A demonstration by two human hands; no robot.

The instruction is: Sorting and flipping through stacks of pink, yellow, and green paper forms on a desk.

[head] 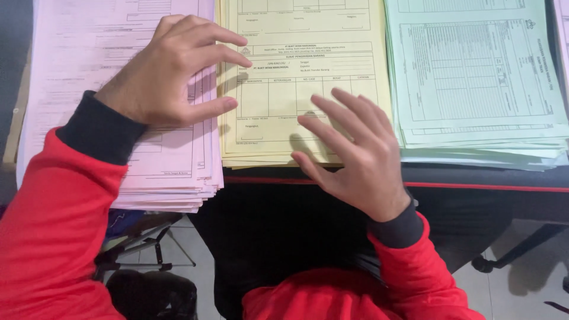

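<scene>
The right hand (pixel 355 148) is hovering with fingers spread apart and empty over the near edge of the stack of pale yellow printed paper forms (pixel 308 83), its fingertips just above the top sheet. The left hand (pixel 169 74) is lying open and splayed on the stack of pale pink printed paper forms (pixel 89 47) at the left, its index finger and thumb reaching across onto the yellow stack's left edge; it is clamping nothing.

Judging by this, the person is squaring or separating the top yellow sheet, so the next move calls for a light fingertip press to slide one sheet free without dragging those beneath.

Both stacks are resting on the dark table with a red edge strip (pixel 474 185). To the right, the stack of pale green printed paper forms (pixel 474 77) is lying untouched, just beside the yellow one.
</scene>
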